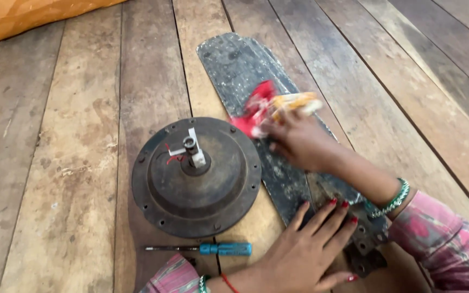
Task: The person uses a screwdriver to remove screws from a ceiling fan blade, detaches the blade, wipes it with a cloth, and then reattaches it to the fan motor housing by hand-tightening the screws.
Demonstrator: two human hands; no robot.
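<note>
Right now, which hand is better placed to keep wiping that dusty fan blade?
The right hand, probably. It holds the red and yellow cloth against the fan blade, on the dusty part. The left hand lies flat near the blade's bracket end, holds nothing, and seems to steady it.

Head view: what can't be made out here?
- Right hand: motion-blurred; its grip on the red and yellow cloth is unclear.
- Dusty grey fan blade: its middle is hidden by that hand, its metal bracket end by the left hand.
- Orange fabric: cut off by the top-left edge.
</note>
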